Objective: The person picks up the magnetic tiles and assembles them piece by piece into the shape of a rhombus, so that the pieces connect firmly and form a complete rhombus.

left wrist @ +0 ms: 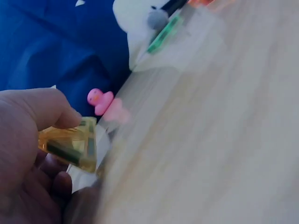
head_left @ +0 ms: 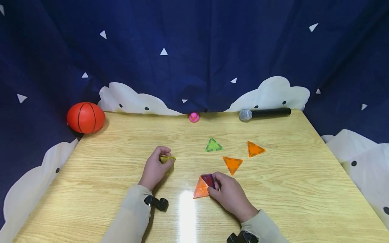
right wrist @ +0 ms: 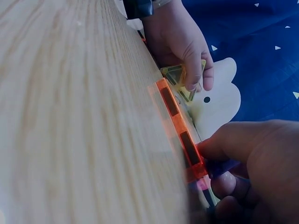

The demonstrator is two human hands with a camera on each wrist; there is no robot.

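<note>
Pinched between the thumb and fingers of my left hand (head_left: 153, 170) is a yellow triangular magnetic tile (left wrist: 88, 148), held just above the table. My right hand (head_left: 230, 193) grips a purple magnetic tile (head_left: 208, 180), which leans against an orange triangular tile (head_left: 201, 190). In the right wrist view that orange tile (right wrist: 180, 130) shows edge-on, close by the thumb, and the purple one is mostly hidden by fingers. Beyond the right hand lie a second orange triangle (head_left: 233, 164), a third orange triangle (head_left: 256, 149) and a green triangle (head_left: 214, 145), all flat on the wood.
Along the back edge of the wooden table (head_left: 304, 189) stand a red basketball-like ball (head_left: 86, 118) at the left, a small pink duck (head_left: 194, 117) in the middle and a microphone (head_left: 264, 113) at the right. A dark blue curtain (head_left: 188, 50) with clouds hangs behind.
</note>
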